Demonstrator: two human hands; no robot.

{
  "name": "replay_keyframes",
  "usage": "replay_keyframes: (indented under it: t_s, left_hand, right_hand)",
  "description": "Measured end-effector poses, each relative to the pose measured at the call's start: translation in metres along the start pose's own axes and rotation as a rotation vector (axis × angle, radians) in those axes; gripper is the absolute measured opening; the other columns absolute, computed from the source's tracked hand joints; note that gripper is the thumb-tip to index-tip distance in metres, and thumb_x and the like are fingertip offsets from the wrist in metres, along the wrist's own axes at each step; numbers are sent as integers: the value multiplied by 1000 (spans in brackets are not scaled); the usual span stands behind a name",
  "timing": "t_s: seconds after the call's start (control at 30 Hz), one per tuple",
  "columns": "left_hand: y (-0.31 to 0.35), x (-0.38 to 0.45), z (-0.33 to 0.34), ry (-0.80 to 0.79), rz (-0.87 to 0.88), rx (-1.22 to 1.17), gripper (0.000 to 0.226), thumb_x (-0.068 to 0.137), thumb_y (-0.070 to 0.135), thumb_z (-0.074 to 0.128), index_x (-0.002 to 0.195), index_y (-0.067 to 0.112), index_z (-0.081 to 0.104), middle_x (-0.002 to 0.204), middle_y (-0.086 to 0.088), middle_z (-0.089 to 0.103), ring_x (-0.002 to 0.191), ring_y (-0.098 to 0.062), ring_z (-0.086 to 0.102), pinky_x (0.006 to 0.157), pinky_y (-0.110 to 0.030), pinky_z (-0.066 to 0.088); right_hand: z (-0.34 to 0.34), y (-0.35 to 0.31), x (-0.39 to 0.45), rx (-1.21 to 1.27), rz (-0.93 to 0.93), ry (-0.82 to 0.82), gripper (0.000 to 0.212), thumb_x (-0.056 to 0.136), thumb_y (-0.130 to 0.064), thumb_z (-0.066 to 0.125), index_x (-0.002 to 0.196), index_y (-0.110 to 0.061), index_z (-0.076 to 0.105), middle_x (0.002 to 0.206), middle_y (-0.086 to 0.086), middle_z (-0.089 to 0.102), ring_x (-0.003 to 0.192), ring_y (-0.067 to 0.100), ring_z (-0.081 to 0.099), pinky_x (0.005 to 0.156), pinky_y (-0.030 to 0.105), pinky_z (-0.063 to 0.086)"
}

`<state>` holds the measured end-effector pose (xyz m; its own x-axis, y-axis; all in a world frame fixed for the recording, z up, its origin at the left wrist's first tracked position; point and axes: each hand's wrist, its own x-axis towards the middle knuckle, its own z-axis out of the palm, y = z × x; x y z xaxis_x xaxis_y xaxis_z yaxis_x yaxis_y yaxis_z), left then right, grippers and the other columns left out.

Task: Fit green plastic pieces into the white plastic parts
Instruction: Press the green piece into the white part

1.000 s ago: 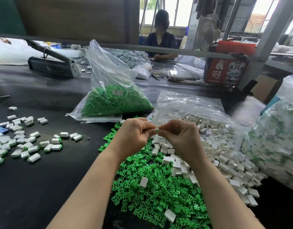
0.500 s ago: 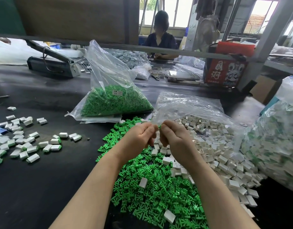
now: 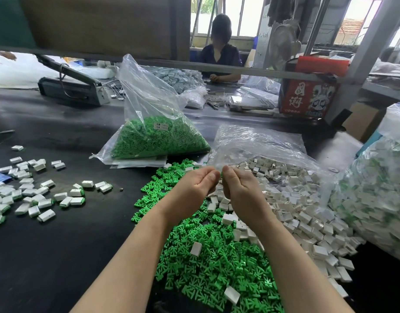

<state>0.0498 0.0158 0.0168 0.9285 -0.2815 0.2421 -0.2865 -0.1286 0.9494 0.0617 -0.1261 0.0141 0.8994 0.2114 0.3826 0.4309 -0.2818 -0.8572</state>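
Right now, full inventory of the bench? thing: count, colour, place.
loose green pieces: heap, green, table centre
loose white parts: heap, white, right of green heap
finished parts: scattered, white with green ends, table left
bag of green pieces: one, clear, behind the heaps
bag of assembled parts: one, clear, far right
heat sealer: one, grey, back left
red box: one, back right
left hand: pinching, contents hidden
right hand: pinches small green piece
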Motion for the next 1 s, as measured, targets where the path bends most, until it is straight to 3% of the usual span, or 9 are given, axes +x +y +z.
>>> replay_keyframes:
  t_s: [0.17,0.27,0.37,0.5,0.63,0.73,0.83,1.0]
  left_hand:
    - [2,1,10,21,15,-33,25,98,28,42,85,24,62,70,22,60,69,4,54,71,-18,46]
    - [0,3,13,49,-17,-32,27,104,24,41,99,5,60,85,0,60,82,-13,55,84,-41,50]
    - [0,3,16,79,-51,-19,25,106,21,40,103,7,60,91,-4,64,88,-16,61,92,-44,51]
    - [-2,4,18,98,-87,-13,25,106,20,38,104,8,60,103,-21,65,104,-35,63,99,-55,46]
    - [-1,4,20,122,-64,13,24,106,19,39,96,14,60,93,-12,66,94,-25,64,95,-54,48]
    - [-3,3,20,122,-69,18,25,106,21,38,100,14,61,102,-15,68,102,-28,66,96,-49,50]
    - [-4,2,18,94,-82,-1,25,106,22,38,109,13,62,107,-12,69,107,-25,65,101,-46,49]
    - [0,0,10,53,-56,55,31,101,33,41,104,8,60,91,-3,66,90,-23,62,97,-55,46]
  right_hand:
    - [4,2,-2,47,-25,83,50,101,-25,38,54,-30,53,45,-17,48,44,0,41,49,17,30]
    - [8,2,-2,1,-20,135,45,97,-34,36,54,-27,48,45,-17,48,45,2,40,51,27,30]
    - [11,2,-3,-44,-21,180,46,101,-32,36,57,-25,44,45,-12,44,45,3,39,51,29,29]
    - [11,5,-4,-122,-12,201,48,106,-21,37,59,-22,46,50,-12,42,48,4,38,54,30,28]
    - [13,7,-5,-174,-13,214,47,106,-22,36,65,-10,55,54,-11,46,51,9,42,55,31,30]
    - [13,7,-5,-205,-31,213,47,106,-24,35,63,-20,51,53,-12,46,49,6,42,52,29,30]
    - [12,10,-4,-181,-27,178,47,107,-22,36,64,-17,54,52,-12,47,49,6,43,52,29,31]
    - [12,11,-4,-41,-19,122,51,106,-23,36,55,-24,47,45,-13,46,44,2,38,50,27,28]
